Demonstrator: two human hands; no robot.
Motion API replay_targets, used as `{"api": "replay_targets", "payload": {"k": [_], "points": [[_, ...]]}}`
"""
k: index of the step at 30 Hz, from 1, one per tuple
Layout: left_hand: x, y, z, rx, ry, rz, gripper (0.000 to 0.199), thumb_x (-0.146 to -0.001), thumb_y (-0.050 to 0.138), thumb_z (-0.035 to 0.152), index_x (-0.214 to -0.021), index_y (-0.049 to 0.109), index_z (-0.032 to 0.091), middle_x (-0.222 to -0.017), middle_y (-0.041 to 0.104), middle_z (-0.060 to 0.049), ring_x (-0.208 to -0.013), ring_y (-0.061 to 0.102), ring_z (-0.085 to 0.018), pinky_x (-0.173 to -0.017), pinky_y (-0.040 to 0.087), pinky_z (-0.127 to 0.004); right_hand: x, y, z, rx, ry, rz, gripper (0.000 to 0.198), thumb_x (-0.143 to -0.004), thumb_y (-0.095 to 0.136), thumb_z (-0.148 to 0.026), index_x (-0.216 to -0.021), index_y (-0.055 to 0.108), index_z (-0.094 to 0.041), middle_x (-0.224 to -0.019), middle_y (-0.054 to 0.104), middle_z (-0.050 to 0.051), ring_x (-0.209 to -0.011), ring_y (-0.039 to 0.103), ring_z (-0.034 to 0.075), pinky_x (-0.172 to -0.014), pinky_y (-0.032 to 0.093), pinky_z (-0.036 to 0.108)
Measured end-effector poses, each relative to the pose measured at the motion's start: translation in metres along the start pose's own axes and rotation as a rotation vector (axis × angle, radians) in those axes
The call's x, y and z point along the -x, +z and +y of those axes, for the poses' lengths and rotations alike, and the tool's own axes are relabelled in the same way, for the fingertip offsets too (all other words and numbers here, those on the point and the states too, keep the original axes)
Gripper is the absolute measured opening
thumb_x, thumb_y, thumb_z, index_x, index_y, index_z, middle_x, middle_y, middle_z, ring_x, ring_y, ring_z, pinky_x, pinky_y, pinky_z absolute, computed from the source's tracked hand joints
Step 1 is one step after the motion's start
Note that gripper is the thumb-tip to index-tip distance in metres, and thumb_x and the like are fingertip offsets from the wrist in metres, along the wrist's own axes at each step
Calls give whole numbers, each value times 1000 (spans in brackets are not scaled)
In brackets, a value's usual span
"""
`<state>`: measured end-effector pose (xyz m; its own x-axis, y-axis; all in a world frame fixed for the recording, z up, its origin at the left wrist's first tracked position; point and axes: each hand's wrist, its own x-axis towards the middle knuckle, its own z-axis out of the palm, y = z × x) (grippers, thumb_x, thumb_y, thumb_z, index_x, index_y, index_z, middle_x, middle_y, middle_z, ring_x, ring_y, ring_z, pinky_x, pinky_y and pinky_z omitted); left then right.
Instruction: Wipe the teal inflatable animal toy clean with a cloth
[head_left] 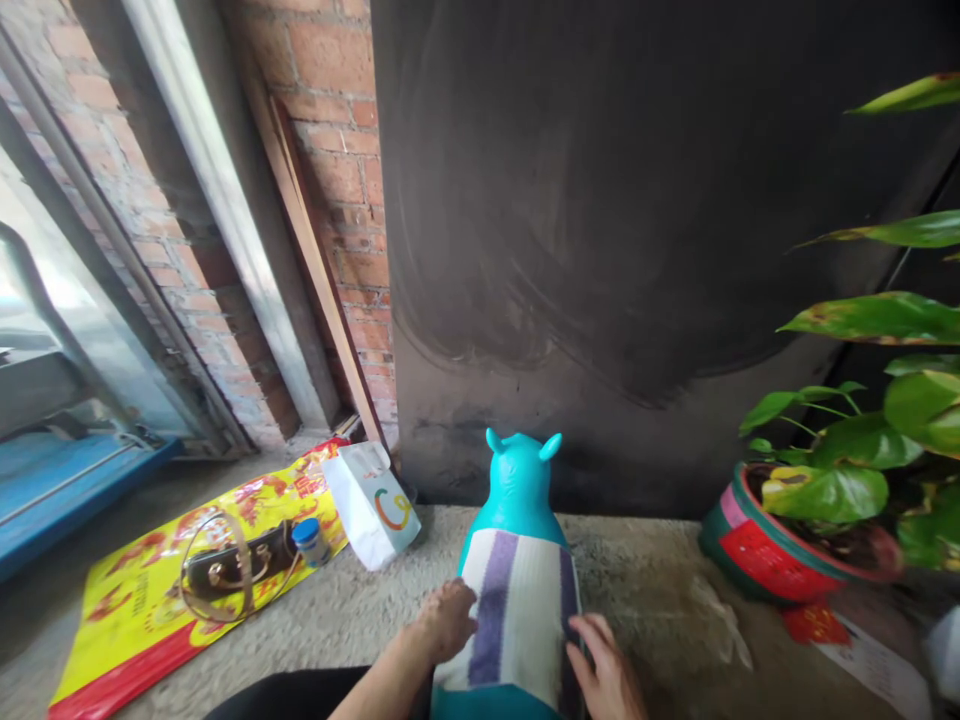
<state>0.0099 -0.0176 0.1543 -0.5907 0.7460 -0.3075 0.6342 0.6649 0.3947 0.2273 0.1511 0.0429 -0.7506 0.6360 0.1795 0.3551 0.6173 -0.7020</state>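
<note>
A turquoise inflatable animal toy (pixel 521 480) with two small ears stands in front of me, its head away from me. Over its back lies a knitted cloth (pixel 532 610) with white and purple stripes. My left hand (pixel 448 620) rests at the cloth's left edge, thumb and bent fingers apart. On the other side, my right hand (pixel 604 668) touches the purple stripe along the right edge, its fingers spread. The undersides of both hands and the toy's lower body are hidden.
A yellow and red bag (pixel 135 590) lies left, with a dark handbag (pixel 225 568) and a blue-lidded jar (pixel 309 542) on it. Beside them is a white paper bag (pixel 371 505). A potted plant (pixel 787 555) stands right; a dark panel (pixel 600 250) rises behind the toy.
</note>
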Motion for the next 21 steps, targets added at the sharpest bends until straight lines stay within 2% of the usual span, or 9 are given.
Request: {"api": "replay_targets", "payload": {"k": [2,4,6,8,10,12,15,18,21], "points": [[-10,15,14,-6,-27,20,53,-83,52,28,-135,55,21,-144,52,-10,-134,46,-24,-109,40,-36,-20,12,-4,-4,52,182,62,-92,32,-65,-126,60,-20,-131,58,14,-121,56,28,-99,50,40],[-19,38,26,-5,-82,35,61,-89,43,32,-148,34,18,-158,30,-13,-146,26,-28,-114,35,-44,-36,35,-5,55,70,251,72,-93,27,-68,-136,51,-17,-143,48,17,-131,46,32,-103,48,47],[-29,64,32,-9,-157,20,64,-92,38,37,-151,23,18,-161,17,-11,-149,15,-30,-115,31,-50,-43,64,1,153,60,240,74,-93,23,-69,-137,51,-17,-145,45,17,-135,41,36,-102,47,54],[-39,88,30,-31,-226,15,65,-92,39,42,-151,22,21,-161,12,-10,-149,11,-31,-117,26,-55,-45,88,8,267,46,202,71,-94,23,-66,-135,55,-18,-145,46,17,-135,39,39,-101,45,59],[-52,103,25,-38,-229,57,65,-92,39,44,-151,21,22,-161,8,-8,-149,7,-31,-117,23,-57,-49,98,11,359,37,149,64,-96,24,-58,-138,52,-19,-149,39,15,-139,33,40,-104,41,62],[-67,106,20,-14,-184,121,64,-94,34,45,-151,15,23,-162,4,-7,-150,3,-30,-119,20,-56,-63,95,6,407,31,90,60,-97,23,-50,-144,43,-18,-155,27,12,-143,23,37,-108,36,62],[-92,97,17,25,-161,152,65,-96,32,44,-152,9,23,-162,-1,-5,-150,-2,-28,-120,17,-55,-98,80,-6,437,32,12,60,-98,23,-46,-149,33,-15,-159,15,10,-146,13,32,-113,30,58],[-110,87,17,32,-162,143,66,-96,31,47,-152,8,23,-162,-3,-5,-150,-2,-26,-120,17,-55,-124,73,-15,455,40,-20,61,-97,25,-44,-149,31,-14,-158,15,10,-147,12,30,-115,27,55],[-111,82,18,24,-153,140,67,-95,28,50,-152,6,22,-162,-3,-5,-150,-2,-26,-120,17,-53,-126,76,-19,454,42,11,59,-97,27,-43,-150,30,-15,-158,17,9,-146,15,29,-115,29,54]]}}
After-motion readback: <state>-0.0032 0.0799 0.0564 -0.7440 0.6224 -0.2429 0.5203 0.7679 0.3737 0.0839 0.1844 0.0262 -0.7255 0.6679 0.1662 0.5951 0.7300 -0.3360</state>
